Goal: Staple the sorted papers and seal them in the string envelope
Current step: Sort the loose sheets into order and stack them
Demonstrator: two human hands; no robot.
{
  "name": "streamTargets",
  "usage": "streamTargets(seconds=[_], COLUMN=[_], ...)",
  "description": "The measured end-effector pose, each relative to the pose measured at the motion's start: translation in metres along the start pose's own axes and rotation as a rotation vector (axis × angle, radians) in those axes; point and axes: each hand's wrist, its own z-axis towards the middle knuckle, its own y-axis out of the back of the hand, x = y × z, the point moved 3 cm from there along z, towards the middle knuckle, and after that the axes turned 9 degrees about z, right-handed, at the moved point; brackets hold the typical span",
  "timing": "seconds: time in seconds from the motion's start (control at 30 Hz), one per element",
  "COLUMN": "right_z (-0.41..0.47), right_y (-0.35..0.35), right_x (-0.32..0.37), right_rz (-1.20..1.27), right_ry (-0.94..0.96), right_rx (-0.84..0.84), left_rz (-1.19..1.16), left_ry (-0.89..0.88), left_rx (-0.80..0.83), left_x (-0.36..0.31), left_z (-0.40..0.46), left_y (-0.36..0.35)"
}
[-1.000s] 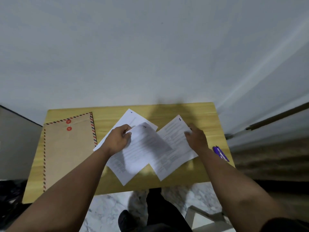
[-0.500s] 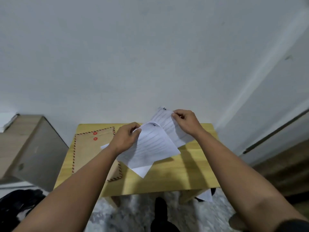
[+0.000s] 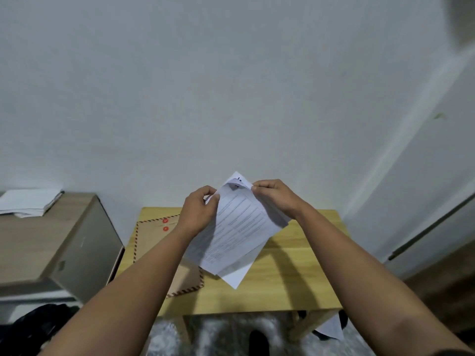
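Papers (image 3: 237,232), a few printed sheets, hang in the air above the wooden table (image 3: 295,278), fanned unevenly with one corner poking out below. The left hand (image 3: 199,214) pinches their top edge at nine o'clock, fingers closed on the sheets; the right hand (image 3: 273,199) pinches the top corner at two o'clock. The string envelope (image 3: 151,242) lies flat on the table at eight o'clock of the sheets. No stapler is visible. Risk, as I judge it: the loose lower sheet could slip free, or the stack gets stapled misaligned.
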Motion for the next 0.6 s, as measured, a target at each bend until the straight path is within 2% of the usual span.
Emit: streamTargets(seconds=[0.23, 0.37, 0.47, 0.6], right_z=[0.007, 0.013, 0.023, 0.038], right_y=[0.000, 0.012, 0.027, 0.045], right_x=[-0.003, -0.023, -0.045, -0.083], right_rz=[-0.025, 0.113, 0.204, 0.143], right_ry=[0.055, -0.012, -0.113, -0.257], right_rx=[-0.027, -0.033, -0.042, -0.045], left_rz=[-0.011, 0.208, 0.129, 0.111], left_ry=[0.111, 0.109, 0.115, 0.217], left_rx=[-0.047, -0.072, 0.089, 0.311], left_x=[0.001, 0.008, 0.013, 0.035], left_z=[0.014, 0.026, 0.040, 0.062], left_y=[-0.011, -0.024, -0.036, -0.063])
